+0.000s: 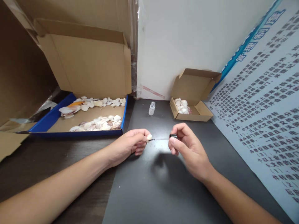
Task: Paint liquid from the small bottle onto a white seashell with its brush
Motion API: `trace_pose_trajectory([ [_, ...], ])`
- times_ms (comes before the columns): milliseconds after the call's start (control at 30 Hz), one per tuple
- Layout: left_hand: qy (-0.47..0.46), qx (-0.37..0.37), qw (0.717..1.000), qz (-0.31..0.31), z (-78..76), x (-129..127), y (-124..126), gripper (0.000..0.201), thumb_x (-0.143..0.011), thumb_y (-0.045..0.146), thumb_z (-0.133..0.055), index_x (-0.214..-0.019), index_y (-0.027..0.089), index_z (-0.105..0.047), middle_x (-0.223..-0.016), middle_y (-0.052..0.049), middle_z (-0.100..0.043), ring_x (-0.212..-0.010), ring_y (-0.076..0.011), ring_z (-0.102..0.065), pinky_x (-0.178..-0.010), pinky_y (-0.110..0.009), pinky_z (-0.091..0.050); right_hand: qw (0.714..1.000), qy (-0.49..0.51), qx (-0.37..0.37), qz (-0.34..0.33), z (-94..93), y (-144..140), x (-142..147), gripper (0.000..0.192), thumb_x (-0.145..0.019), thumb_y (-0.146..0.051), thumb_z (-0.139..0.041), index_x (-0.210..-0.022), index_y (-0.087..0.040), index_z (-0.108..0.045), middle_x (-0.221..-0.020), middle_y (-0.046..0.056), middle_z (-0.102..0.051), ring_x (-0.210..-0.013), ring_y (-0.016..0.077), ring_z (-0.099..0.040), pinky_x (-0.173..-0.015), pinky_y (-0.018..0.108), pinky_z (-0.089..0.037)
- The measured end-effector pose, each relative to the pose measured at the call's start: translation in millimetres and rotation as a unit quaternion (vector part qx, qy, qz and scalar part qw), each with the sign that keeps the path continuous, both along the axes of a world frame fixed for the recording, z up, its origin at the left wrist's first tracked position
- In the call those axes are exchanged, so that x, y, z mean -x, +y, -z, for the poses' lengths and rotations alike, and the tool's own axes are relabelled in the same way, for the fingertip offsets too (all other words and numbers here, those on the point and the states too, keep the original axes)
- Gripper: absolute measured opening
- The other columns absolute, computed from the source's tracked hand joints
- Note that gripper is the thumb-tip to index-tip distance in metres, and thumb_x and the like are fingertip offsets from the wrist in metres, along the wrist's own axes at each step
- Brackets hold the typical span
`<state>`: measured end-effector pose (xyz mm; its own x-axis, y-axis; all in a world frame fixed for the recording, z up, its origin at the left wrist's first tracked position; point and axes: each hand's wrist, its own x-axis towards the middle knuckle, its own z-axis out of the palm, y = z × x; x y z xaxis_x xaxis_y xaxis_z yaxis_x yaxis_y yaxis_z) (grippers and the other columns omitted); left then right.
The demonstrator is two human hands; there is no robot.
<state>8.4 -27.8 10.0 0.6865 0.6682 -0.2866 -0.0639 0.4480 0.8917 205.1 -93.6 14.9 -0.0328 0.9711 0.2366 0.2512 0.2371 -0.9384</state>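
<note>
Left hand (132,141) pinches a small shell (149,137) in front of the bottle (151,109); right hand (185,144), front-right of the bottle, pinches a black cap (173,136), its brush (151,140) reaching the shell.

I see a dark wood-grained tabletop (84,193) at lower left, with a dark grey sheet (144,196) over its middle and right. On them sit an open blue-sided box (78,134) at left, a small bottle (151,109) near centre and an open cardboard box (193,117) at right.
</note>
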Motion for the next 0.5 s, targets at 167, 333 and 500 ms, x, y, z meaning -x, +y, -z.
trace_pose_trajectory([
  [167,0.004,0.002,1.000,0.006,0.1,1.0,0.0,0.012,-0.083,0.024,-0.055,-0.075,0.019,-0.047,-0.058,0.008,-0.027,-0.052,-0.0083,-0.022,-0.051,-0.021,-0.022,0.999,-0.041,-0.012,0.004,0.6,-0.3,-0.7,0.012,-0.089,-0.025,-0.059,-0.090,-0.024,-0.048,-0.071,-0.005,-0.047,-0.059,0.0124,-0.046,-0.055,0.027,-0.039],
  [333,0.005,0.004,1.000,0.009,-0.2,1.2,-0.1,0.010,-0.083,0.022,-0.053,-0.075,0.019,-0.046,-0.058,0.008,-0.026,-0.052,-0.0084,-0.022,-0.051,-0.021,-0.022,0.999,-0.039,-0.003,-0.010,-0.2,-1.7,-0.4,0.013,-0.089,-0.024,-0.059,-0.090,-0.024,-0.045,-0.071,-0.005,-0.045,-0.059,0.0122,-0.046,-0.055,0.027,-0.039],
  [500,0.001,0.006,1.000,0.008,1.4,2.0,1.4,0.009,-0.083,0.021,-0.053,-0.076,0.019,-0.047,-0.058,0.008,-0.026,-0.052,-0.0085,-0.024,-0.050,-0.021,-0.023,1.000,-0.010,0.005,-0.029,0.5,-1.5,-0.3,0.012,-0.092,-0.027,-0.056,-0.091,-0.024,-0.044,-0.073,-0.005,-0.045,-0.058,0.0115,-0.045,-0.055,0.027,-0.039],
])
